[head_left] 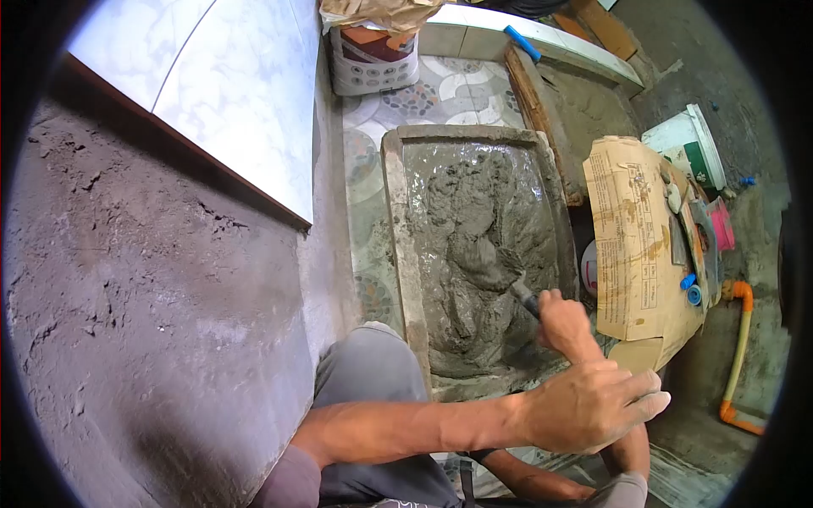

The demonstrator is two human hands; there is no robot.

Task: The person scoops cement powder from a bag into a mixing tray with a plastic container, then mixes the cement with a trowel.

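A shallow rectangular trough (395,212) holds wet grey mortar (466,203). My right hand (567,324) is closed around the dark handle of a trowel (527,296), whose blade is in the mortar near the trough's middle and is coated with it. My left arm crosses from the lower left, over my right forearm. At its end my left hand (593,406) is closed, fingers curled together, just below my right hand in the view; nothing shows in it. Its underside is hidden.
Left stands a rough wall (127,313) with white tiles (229,93). A printed bag (375,61) is behind the trough. To the right are a wooden plank (529,93), flattened cardboard (627,245) with tools, a white bucket (688,144) and an orange-ended pipe (737,364).
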